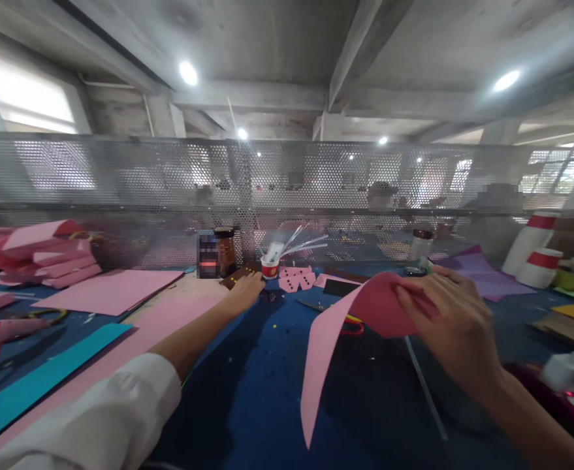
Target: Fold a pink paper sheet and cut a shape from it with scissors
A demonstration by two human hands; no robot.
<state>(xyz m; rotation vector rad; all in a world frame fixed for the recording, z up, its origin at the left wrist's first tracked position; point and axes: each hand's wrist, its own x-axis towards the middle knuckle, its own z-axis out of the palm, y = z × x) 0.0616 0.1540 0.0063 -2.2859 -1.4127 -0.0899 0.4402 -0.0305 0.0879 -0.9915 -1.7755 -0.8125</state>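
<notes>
My right hand (456, 316) pinches a curved sheet of pink paper (323, 346) by its right end, and the loose end hangs down over the blue table (257, 378). Reaching forward, my left hand (247, 288) has its fingers stretched out beside a brown card with yellow dots (232, 279). A small dark item (268, 297) lies just by those fingertips; what it is does not show. Close by are a red and white paper cup (270, 267) with clear sticks in it and pink pieces with black dots (296, 279). Scissors (352, 325) with red and yellow handles lie partly behind the held paper.
Pink sheets (115, 290), a turquoise strip (56, 369) and a pile of folded pink paper (51, 254) lie at left. A dark-lidded jar (225, 251) stands behind my left hand. Purple paper (485, 274), white-red cones (536, 251) and a white plug (565, 371) are at right. A perforated metal screen (311, 176) closes the back.
</notes>
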